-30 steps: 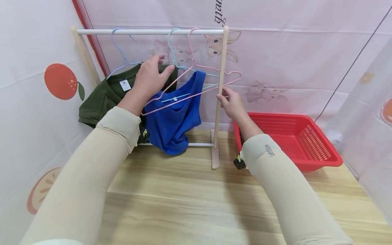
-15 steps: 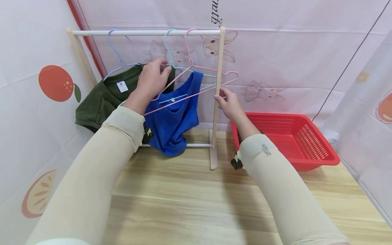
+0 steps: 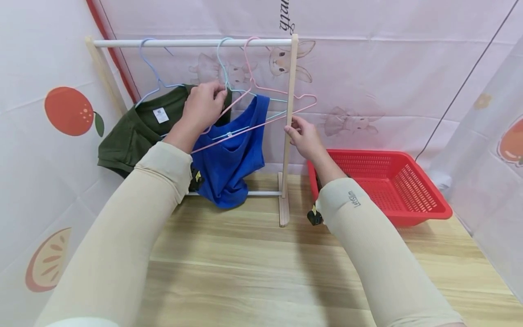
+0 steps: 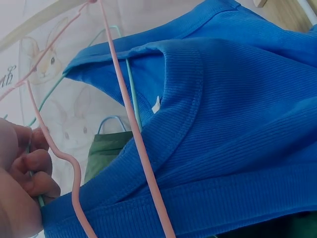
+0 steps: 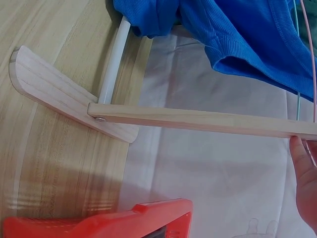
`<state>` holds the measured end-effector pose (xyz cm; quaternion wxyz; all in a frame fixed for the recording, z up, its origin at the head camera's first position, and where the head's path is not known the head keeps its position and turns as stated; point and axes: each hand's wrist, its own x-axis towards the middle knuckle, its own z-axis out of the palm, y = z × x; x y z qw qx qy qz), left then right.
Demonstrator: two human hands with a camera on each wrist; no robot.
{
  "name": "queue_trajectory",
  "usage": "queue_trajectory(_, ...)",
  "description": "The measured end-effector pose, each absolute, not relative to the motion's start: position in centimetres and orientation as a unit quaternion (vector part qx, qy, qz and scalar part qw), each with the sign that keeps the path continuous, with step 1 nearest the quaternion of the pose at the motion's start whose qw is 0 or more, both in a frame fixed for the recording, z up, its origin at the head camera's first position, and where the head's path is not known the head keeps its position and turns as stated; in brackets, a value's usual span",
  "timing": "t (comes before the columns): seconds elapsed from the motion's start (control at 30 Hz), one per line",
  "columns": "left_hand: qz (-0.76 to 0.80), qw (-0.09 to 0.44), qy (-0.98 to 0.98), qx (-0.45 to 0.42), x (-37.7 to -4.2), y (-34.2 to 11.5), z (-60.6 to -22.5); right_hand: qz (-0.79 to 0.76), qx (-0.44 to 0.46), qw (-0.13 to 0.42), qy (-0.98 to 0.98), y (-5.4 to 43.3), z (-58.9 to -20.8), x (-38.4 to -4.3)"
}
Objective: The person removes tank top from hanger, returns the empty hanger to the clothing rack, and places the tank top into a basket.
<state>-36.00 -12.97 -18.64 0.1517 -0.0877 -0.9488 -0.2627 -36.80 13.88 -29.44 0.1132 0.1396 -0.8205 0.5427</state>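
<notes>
My left hand (image 3: 204, 103) pinches the teal hanger (image 4: 132, 94), its curled fingers (image 4: 37, 171) closed on the wire near the shoulder. The blue ribbed tank top (image 3: 230, 170) hangs from this hanger, its far strap over the teal wire. A bare pink hanger (image 3: 261, 126) hangs in front of it. My right hand (image 3: 306, 136) grips the clothes rack's right wooden post (image 5: 208, 121), thumb against its edge; the other fingers are partly hidden. To the left, a dark green T-shirt (image 3: 140, 131) hangs on a blue hanger (image 3: 153, 68), partly behind my left hand.
The rack's white top rail (image 3: 192, 43) carries the hangers. A red perforated basket (image 3: 425, 193) stands right of the rack on the wood-grain table (image 3: 245, 272). A white lower bar (image 3: 265, 193) joins the rack's feet. Printed cloth (image 3: 388, 68) hangs behind.
My left hand's thumb and fingers have come together at the teal hanger near its neck. My right hand stays at the post. The whole view has shifted slightly.
</notes>
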Motion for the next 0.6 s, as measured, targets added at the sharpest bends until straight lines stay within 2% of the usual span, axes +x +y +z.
queue_trajectory(0.33, -0.259, 0.139, -0.953, -0.073, -35.84, -12.72, -18.37, 0.546, 0.140, 0.108, -0.819, 13.79, -29.41, -36.63)
queue_trajectory(0.6, -0.248, 0.177, -0.950, -0.074, -35.23, -12.66, -17.85, 0.545, 0.140, 0.106, -0.820, 13.88, -29.32, -36.54)
